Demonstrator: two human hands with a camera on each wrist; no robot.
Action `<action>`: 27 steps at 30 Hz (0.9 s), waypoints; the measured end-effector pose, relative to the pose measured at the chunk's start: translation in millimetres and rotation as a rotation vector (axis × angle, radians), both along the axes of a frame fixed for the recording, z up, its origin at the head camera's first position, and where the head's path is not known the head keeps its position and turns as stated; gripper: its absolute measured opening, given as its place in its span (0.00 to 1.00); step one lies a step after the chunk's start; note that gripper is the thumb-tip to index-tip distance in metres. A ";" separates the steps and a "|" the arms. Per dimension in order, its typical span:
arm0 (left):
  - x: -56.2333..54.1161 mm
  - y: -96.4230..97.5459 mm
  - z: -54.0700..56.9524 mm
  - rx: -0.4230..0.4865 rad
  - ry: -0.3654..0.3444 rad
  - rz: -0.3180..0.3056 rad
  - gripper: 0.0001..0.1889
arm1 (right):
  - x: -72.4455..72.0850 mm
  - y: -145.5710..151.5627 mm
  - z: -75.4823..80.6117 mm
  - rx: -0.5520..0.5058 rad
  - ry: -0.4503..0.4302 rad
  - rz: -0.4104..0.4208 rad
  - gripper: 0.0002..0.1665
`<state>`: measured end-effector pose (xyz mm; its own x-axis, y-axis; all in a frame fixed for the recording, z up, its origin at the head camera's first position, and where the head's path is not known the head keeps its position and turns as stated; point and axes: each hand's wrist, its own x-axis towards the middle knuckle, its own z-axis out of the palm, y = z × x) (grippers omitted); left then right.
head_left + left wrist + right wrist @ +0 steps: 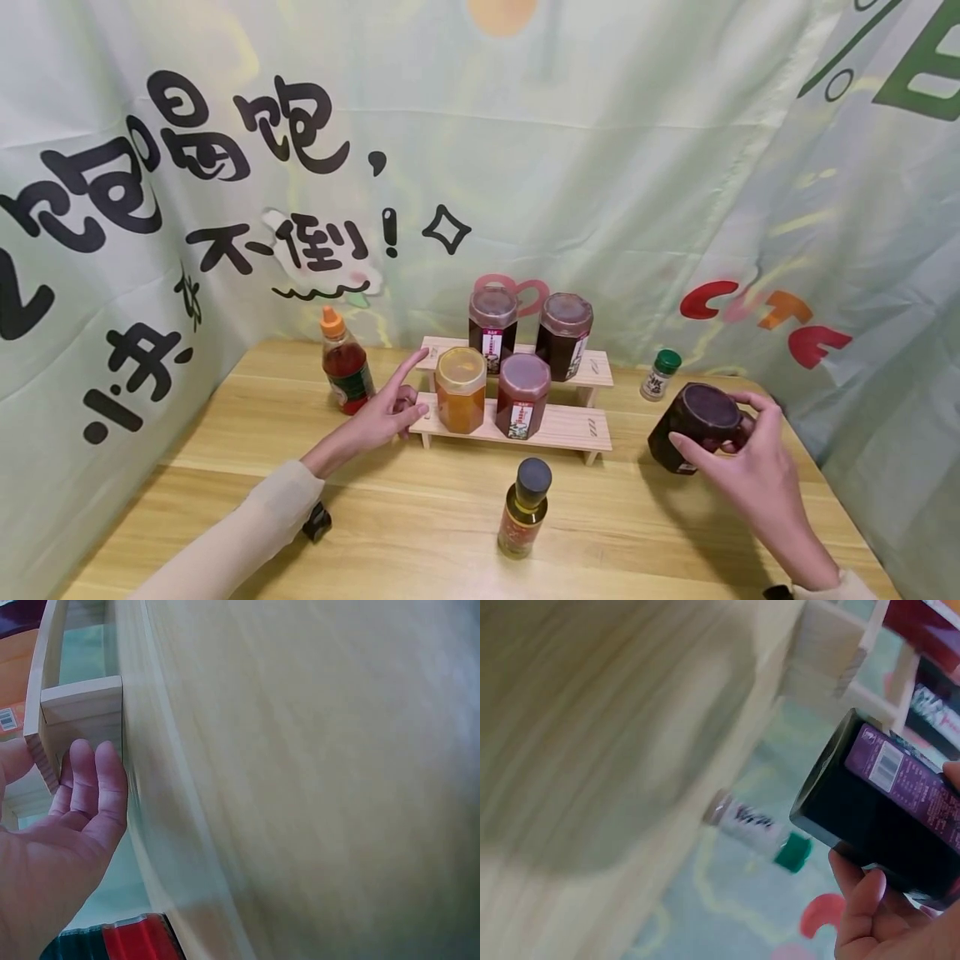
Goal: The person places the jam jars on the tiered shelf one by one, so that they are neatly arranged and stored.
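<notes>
My right hand (pixel 761 467) grips a dark octagonal jar (pixel 693 429) above the right of the table, thumb on the near side. A purple label (pixel 911 776) with a barcode shows on that jar in the right wrist view. My left hand (pixel 386 412) pinches the left end of the two-step wooden stand (pixel 562 427), thumb above the lower board and fingers curled under it, index finger pointing out. An amber jar (pixel 461 396) and a reddish jar (pixel 522 400) stand on the lower step. Two dark jars (pixel 492 325) (pixel 564 337) occupy the upper step.
Left of the stand is a red sauce bottle (pixel 347 371) with an orange cap. A small green-capped shaker (pixel 661 375) stands behind the held jar. Nearer the front stands a dark-capped oil bottle (pixel 523 517). Printed fabric (pixel 600 183) hangs around the wooden table (pixel 420 533).
</notes>
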<state>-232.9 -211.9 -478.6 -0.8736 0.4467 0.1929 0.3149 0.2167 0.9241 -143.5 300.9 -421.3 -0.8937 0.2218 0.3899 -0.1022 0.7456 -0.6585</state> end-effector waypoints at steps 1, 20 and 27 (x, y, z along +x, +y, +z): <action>0.0 0.1 0.1 0.000 -0.002 0.000 0.48 | 1.6 -4.0 1.7 0.001 0.006 0.006 0.62; 0.4 -0.8 0.4 0.006 -0.009 0.001 0.48 | -1.9 -69.6 6.9 -0.006 0.051 0.135 0.63; 1.4 -0.6 -0.2 0.016 -0.006 -0.002 0.48 | -8.7 -90.0 5.0 -0.029 0.034 0.148 0.62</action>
<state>-231.5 -212.6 -478.9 -0.8739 0.4454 0.1946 0.3097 0.2014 0.9293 -152.2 210.9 -416.3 -0.9038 0.1002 0.4161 -0.2326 0.7011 -0.6741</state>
